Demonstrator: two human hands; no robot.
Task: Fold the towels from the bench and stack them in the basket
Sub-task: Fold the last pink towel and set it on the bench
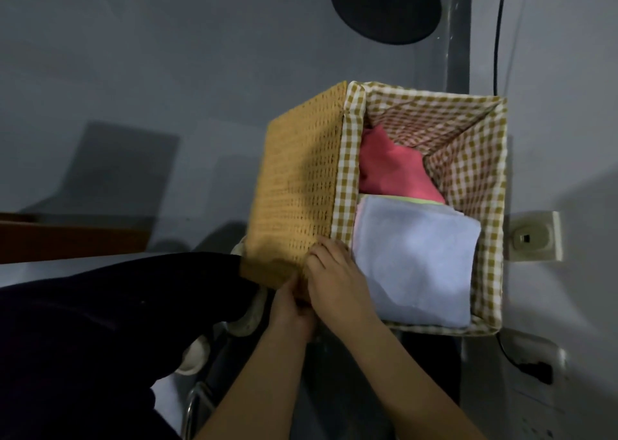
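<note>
A woven yellow basket [297, 185] with a brown-and-white checked lining stands in the middle of the view. Inside it a folded pale blue towel [418, 266] lies on top of a stack at the near side. A crumpled red towel [391, 169] sits behind it. My right hand [337, 282] grips the basket's near left corner, fingers curled over the rim. My left hand [291, 309] holds the same corner just below, partly hidden under the right hand.
My dark trouser leg [117, 316] and white shoes [247, 319] lie left of the basket. A brown wooden edge [67, 239] is at far left. A black round base [384, 5] and a cable [498, 38] are above. A wall socket [531, 237] is to the right.
</note>
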